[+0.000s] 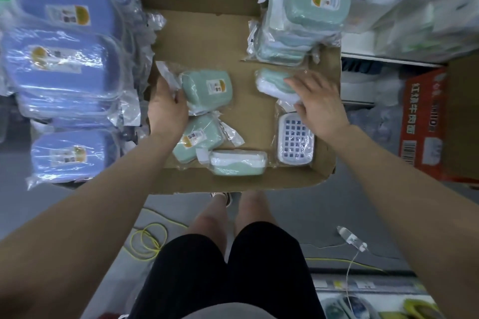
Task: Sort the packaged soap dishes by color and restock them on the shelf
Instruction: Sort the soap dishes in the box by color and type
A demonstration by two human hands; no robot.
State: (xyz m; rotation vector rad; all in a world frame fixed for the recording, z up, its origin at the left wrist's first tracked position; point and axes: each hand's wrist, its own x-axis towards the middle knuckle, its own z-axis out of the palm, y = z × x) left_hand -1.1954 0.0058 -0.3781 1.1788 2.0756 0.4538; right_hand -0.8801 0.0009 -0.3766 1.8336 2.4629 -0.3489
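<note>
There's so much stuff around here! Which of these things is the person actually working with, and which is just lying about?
Part of the job:
- green soap dish, held by the left hand
- green soap dish under the right hand
- green stack
- blue stacks
- cardboard tray

Just lying about:
- red carton
- yellow cable
- white cable

Cardboard tray (207, 41) bearing soap dishes (207, 88)

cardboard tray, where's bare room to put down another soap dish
Bare cardboard tray floor runs down the middle, between the left hand and the green stack, widest toward the far wall. The near edge is crowded with loose green dishes and a blue-grid dish.
</note>
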